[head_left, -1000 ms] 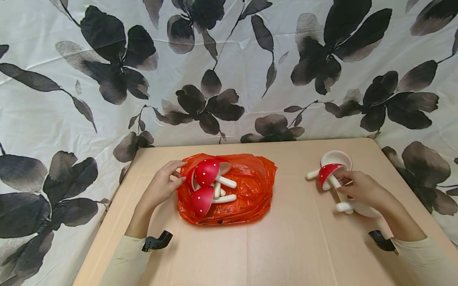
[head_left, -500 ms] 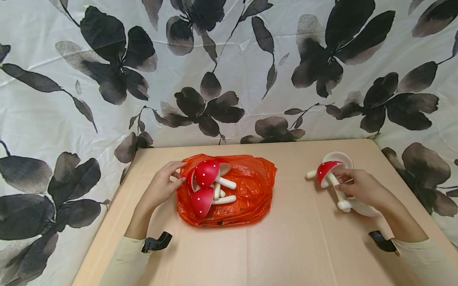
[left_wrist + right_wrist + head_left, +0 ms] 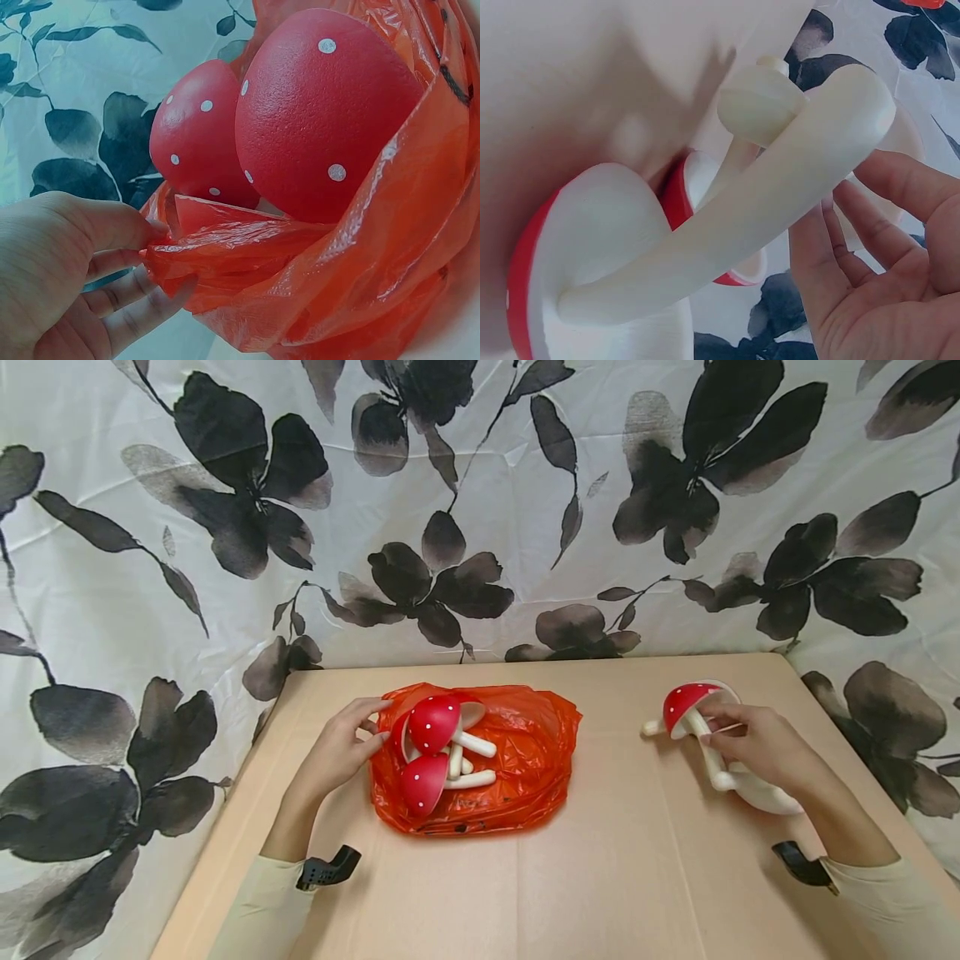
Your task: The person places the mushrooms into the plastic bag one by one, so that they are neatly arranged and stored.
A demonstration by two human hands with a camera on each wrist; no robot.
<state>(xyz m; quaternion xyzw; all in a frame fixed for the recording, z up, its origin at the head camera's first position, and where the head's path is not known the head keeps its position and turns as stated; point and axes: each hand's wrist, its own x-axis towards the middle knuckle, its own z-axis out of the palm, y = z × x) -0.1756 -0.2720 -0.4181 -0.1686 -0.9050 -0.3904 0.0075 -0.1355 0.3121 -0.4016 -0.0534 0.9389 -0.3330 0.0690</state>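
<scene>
My left hand [image 3: 343, 747] pinches the left edge of a crumpled orange-red plastic bag [image 3: 536, 743], thumb over the film in the left wrist view. In the bag's mouth lie several toy mushrooms [image 3: 435, 724] with white-dotted red caps and white stems. On the right, my right hand [image 3: 757, 739] holds a red-capped toy mushroom [image 3: 684, 703] by its stem, cap pointing away to the left. Just below the palm sits another mushroom [image 3: 765, 793], pale underside showing. In the right wrist view a thick white stem [image 3: 735, 217] partly hides my fingertips.
A further mushroom, its stem end [image 3: 651, 727] sticking out, lies behind the held cap. Everything stands on a light wooden table [image 3: 600, 885]. A white cloth [image 3: 525, 527] with dark flowers hangs behind and beside it.
My right hand has lifted slightly away from me with its mushroom, whose cap now covers most of the pale cap behind. The left hand and the bag have stayed still.
</scene>
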